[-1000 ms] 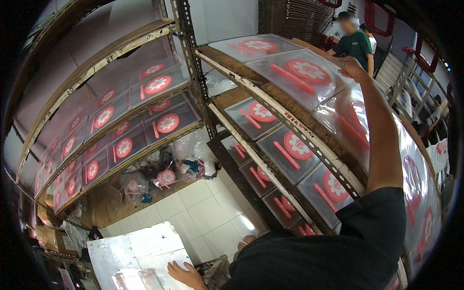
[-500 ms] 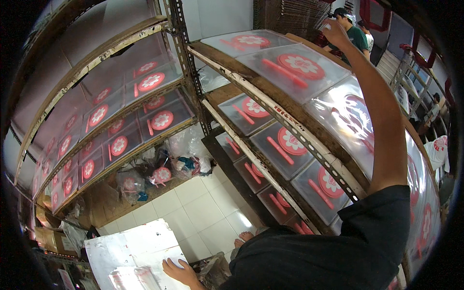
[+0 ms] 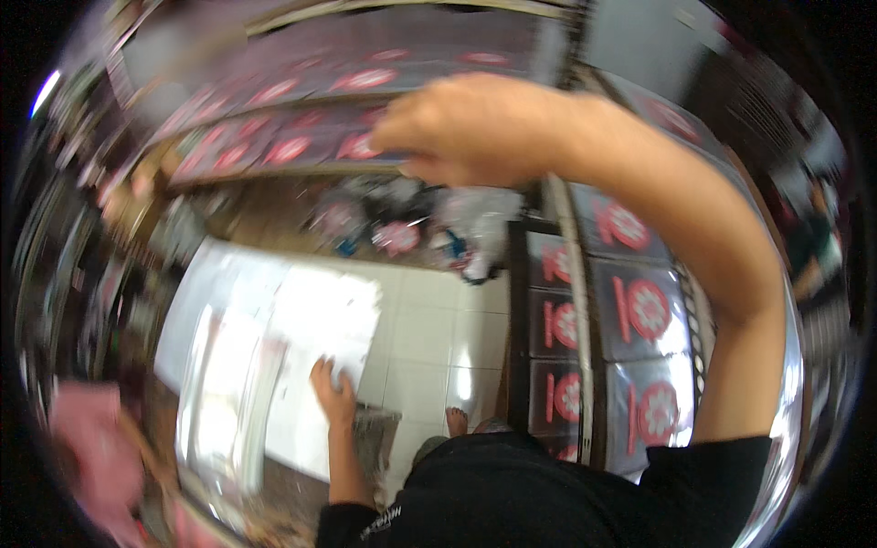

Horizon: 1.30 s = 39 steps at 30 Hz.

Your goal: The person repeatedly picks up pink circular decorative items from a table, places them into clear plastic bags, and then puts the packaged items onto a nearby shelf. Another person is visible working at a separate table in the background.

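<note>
My left hand point(image 3: 333, 395) rests on the right side of a white board point(image 3: 320, 306), its thumb and fingers apart. Beside it on the board lies a stack of clear plastic sheets point(image 3: 233, 393), shiny with glare. Smeared by motion, my right hand point(image 3: 466, 128) is raised in the air in front of the far rack. Its fingers look bent, but whether anything is in them cannot be made out. On the rack at my right lie clear plastic sheets point(image 3: 644, 310) printed with a red flower circle and a red bar.
A far rack holds more printed sheets point(image 3: 292, 151). Plastic bags point(image 3: 480, 215) and scraps lie beneath it, beyond the tiled floor point(image 3: 425, 320). A person in pink point(image 3: 96, 447) is at the lower left; another person point(image 3: 813, 242) is beyond the right rack.
My view has swung left toward the board. My right hand has come from high over the right rack across to the left. My left hand stays at the board.
</note>
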### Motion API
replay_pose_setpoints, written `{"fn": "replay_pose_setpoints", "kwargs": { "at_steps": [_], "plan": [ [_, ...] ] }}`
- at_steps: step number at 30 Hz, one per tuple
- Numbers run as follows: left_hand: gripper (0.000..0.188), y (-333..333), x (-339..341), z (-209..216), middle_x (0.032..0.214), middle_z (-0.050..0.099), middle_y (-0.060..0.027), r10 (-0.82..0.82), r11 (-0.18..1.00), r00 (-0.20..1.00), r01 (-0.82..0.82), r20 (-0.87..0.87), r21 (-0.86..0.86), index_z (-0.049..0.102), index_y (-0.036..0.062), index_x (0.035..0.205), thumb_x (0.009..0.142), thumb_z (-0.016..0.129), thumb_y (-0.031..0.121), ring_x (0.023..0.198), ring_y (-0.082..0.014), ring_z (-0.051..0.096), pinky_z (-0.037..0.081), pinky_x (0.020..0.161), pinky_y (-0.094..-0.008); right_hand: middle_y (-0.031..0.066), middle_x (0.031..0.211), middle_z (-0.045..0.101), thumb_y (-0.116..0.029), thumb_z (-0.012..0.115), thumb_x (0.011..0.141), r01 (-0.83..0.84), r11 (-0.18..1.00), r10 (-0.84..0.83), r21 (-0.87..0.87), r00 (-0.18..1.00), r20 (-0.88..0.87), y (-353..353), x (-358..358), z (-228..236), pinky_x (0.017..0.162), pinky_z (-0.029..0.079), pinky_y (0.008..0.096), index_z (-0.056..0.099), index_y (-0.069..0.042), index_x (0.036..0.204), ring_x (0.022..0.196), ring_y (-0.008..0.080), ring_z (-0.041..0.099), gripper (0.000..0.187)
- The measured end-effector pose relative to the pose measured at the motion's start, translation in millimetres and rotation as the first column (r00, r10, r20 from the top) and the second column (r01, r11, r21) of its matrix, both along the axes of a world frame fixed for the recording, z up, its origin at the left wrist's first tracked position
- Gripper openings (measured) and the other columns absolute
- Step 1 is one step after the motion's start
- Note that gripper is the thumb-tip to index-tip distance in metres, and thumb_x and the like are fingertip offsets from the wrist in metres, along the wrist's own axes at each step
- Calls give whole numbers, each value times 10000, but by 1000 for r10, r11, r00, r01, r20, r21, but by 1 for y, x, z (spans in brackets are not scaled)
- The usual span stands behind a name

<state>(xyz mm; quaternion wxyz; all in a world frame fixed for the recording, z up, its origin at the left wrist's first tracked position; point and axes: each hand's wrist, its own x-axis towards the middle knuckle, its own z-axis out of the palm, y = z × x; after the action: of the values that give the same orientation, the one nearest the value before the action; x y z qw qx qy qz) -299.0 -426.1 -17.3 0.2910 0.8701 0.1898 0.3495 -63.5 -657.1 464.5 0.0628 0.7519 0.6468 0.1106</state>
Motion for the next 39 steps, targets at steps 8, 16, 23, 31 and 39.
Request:
{"fn": "replay_pose_setpoints", "kwargs": {
  "at_steps": [8, 16, 23, 31, 39],
  "plan": [
    [389, -45, -144, 44, 1324, 503, -228, 151, 980, 979, -167, -140, -111, 580, -40, 1182, 814, 646, 68, 1264, -402, 454, 376, 1074, -455, 146, 1107, 655, -96, 636, 899, -109, 930, 337, 351, 638, -693, 110, -109, -154, 822, 527, 338, 602, -3, 1226, 949, 238, 670, 341],
    [540, -45, -301, 47, 1395, 462, -230, 403, 913, 845, -400, -350, 86, 518, -56, 1289, 831, 677, 183, 1354, -406, 375, 280, 1143, -503, 50, 878, 580, -275, 545, 986, 621, 620, -30, -480, -592, -805, -4, -203, -610, 747, 493, 374, 546, -74, 998, 862, 208, 591, 202],
    [621, -37, -329, 36, 1450, 407, -243, 373, 928, 822, -331, -430, 172, 470, -67, 1342, 893, 606, 340, 1395, -390, 314, 204, 1171, -515, 39, 702, 591, -220, 611, 926, 488, 739, -344, -465, -320, -883, -153, -345, -667, 492, 461, 291, 611, -55, 824, 597, 163, 598, 194],
    [611, -39, -334, 32, 1461, 389, -246, 364, 931, 837, -338, -409, 137, 465, -68, 1348, 910, 584, 341, 1405, -385, 291, 184, 1179, -510, 59, 802, 584, -147, 568, 944, 586, 480, -381, -652, -530, -757, -139, -309, -644, 488, 510, 295, 569, -41, 1007, 628, 174, 629, 123],
    [565, -38, -336, 31, 1430, 445, -196, 349, 937, 860, -323, -372, 132, 521, -29, 1319, 882, 619, 317, 1385, -352, 344, 187, 1187, -513, 63, 780, 582, -108, 577, 925, 522, 608, -343, -597, -506, -792, -110, -302, -655, 524, 516, 317, 543, -44, 1004, 620, 179, 596, 107]
  ]
}}
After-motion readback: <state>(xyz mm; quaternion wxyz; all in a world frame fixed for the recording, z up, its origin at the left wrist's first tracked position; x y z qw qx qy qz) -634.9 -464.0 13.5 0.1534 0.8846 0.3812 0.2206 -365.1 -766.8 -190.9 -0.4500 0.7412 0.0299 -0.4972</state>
